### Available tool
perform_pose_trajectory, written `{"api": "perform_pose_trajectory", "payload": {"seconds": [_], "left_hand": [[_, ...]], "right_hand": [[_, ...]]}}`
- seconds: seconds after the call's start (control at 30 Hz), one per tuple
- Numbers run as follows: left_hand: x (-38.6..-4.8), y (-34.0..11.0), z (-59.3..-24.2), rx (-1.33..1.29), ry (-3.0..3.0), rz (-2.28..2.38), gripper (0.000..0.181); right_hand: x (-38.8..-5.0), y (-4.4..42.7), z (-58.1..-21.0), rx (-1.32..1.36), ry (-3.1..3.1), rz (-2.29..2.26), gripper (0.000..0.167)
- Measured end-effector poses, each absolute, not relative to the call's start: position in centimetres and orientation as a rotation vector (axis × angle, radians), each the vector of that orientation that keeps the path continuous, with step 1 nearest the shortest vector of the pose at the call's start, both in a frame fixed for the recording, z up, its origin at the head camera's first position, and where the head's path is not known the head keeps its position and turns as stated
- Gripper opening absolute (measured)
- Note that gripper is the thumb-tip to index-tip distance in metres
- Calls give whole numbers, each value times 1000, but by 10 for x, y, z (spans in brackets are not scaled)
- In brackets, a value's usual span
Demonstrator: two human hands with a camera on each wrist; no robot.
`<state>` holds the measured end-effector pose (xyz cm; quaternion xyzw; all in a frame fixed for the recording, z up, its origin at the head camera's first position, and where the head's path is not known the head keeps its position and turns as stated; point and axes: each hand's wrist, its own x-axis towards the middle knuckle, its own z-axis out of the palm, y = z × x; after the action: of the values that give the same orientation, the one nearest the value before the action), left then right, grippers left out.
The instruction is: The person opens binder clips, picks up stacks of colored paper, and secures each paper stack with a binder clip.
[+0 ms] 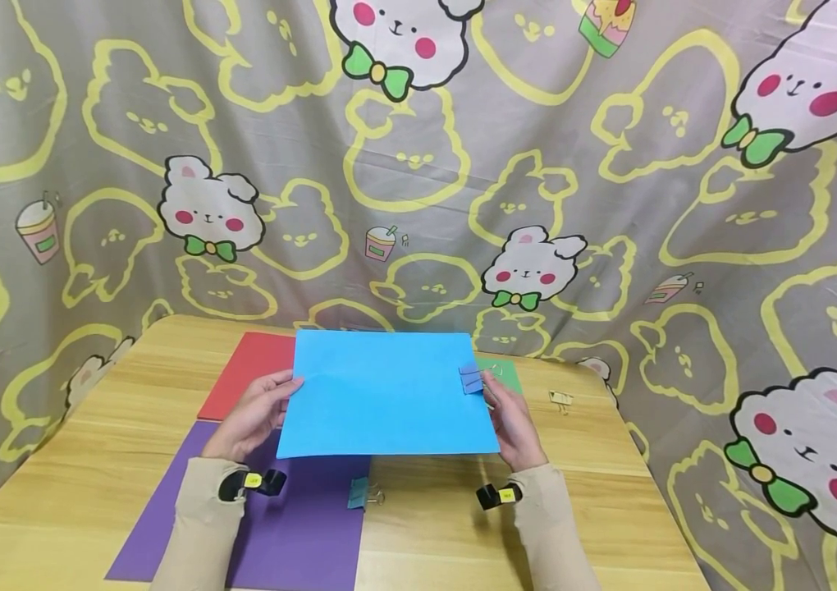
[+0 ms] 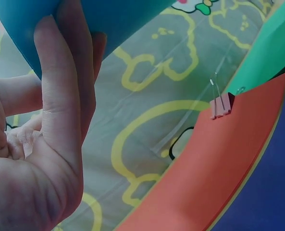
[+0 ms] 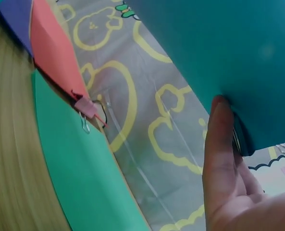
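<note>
A bright blue sheet of paper (image 1: 389,394) is held up above the table, tilted towards me. My left hand (image 1: 256,414) pinches its left edge; in the left wrist view the fingers lie against the back of the paper (image 2: 118,19). At the opposite edge my right hand (image 1: 513,419) grips the sheet beside a dark blue binder clip (image 1: 471,380). That clip sits on the right edge, its wire handles pointing outward. In the right wrist view, a finger of the right hand (image 3: 224,144) rests on the sheet's underside.
Purple paper (image 1: 293,525) lies at the front left, with a teal binder clip (image 1: 357,492) on its right edge. Behind it is red paper (image 1: 249,369); a pink binder clip (image 2: 221,105) grips its edge beside green paper (image 3: 84,163). A cream binder clip (image 1: 560,397) lies at right.
</note>
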<state>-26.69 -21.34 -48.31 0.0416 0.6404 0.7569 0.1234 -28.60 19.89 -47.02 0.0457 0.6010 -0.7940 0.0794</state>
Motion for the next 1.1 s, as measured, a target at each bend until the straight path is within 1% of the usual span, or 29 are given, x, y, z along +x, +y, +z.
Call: {"api": "perform_pose_trajectory", "payload": {"seconds": [0.17, 0.23, 0.37, 0.53, 0.67, 0.9, 1.1], "left_hand": [[-267, -212, -483, 126, 1853, 2214, 73], [-267, -212, -483, 121, 1863, 2212, 73], [-267, -213, -483, 113, 1878, 2213, 73], [-266, -212, -483, 139, 1849, 2217, 73], [-267, -212, -482, 142, 1841, 2217, 74], [-267, -212, -482, 125, 1866, 2211, 72], [-266, -214, -482, 137, 1873, 2207, 73]], "right_hand": [[-284, 200, -469, 117, 1742, -2309, 32], [-283, 200, -468, 119, 1692, -2306, 27], [-280, 201, -466, 107, 1621, -2261, 27], [-279, 200, -468, 24, 1646, -2183, 29], [-279, 199, -470, -14, 1653, -2172, 28], [-280, 199, -471, -87, 1626, -2164, 19], [-281, 199, -471, -95, 1628, -2141, 18]]}}
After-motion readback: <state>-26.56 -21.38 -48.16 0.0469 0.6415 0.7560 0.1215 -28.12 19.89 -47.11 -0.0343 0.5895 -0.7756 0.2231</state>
